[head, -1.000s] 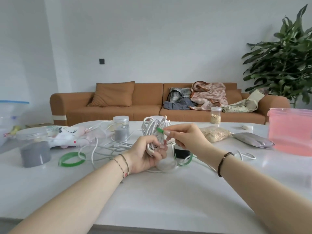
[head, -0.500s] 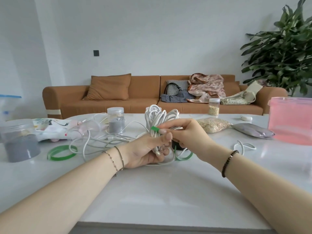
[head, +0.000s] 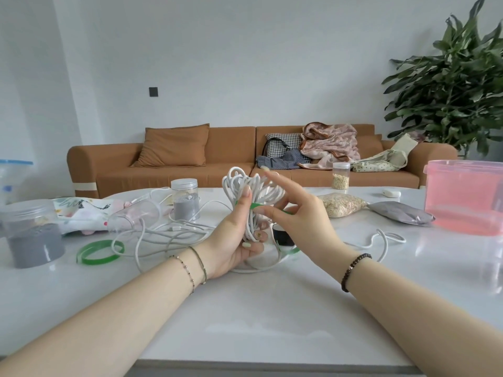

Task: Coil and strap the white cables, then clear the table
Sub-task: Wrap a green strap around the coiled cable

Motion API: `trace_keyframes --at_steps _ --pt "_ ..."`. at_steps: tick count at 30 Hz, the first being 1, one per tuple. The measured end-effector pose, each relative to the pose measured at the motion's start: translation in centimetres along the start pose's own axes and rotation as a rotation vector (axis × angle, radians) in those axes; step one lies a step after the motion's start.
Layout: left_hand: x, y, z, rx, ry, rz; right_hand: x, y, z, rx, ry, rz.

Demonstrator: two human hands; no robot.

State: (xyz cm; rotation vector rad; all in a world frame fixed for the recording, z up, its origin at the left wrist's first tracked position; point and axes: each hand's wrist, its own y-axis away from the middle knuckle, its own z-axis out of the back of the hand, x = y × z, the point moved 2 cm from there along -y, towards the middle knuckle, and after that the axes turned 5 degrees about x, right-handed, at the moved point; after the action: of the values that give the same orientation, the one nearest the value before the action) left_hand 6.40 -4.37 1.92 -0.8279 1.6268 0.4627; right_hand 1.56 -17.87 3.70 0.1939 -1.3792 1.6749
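White cable coil (head: 253,191), held upright: left hand (head: 234,240) grips its waist to bunch the loops; right hand (head: 299,213) pinches the green strap (head: 255,205) to wrap it round

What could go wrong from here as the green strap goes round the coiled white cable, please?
The right hand only pinches the thin green strap; if it slips, the coiled white cable in the left hand could spring apart where its loops fan out. Tugging may also drag the loose white cables against the grey-filled clear jar.
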Motion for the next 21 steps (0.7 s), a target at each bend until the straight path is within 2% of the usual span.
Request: trace_keyframes --at_steps 5,9,13,21 --pt "-0.9 -0.5 1.5 -0.117 0.233 -0.061 -0.3 -0.3 0.5 -0.043 0.047 -0.036" --pt "-1.1 -0.6 1.7 -0.136 0.256 -0.063 -1.0 -0.5 0.4 0.023 -0.017 -0.168" --pt "-1.1 -0.6 1.5 -0.087 0.259 -0.048 -1.1 -0.9 0.9 0.043 -0.091 -0.235" --pt "-0.4 0.0 0.6 0.128 0.106 0.082 -2.2 -1.2 1.6 -0.015 0.186 -0.277"
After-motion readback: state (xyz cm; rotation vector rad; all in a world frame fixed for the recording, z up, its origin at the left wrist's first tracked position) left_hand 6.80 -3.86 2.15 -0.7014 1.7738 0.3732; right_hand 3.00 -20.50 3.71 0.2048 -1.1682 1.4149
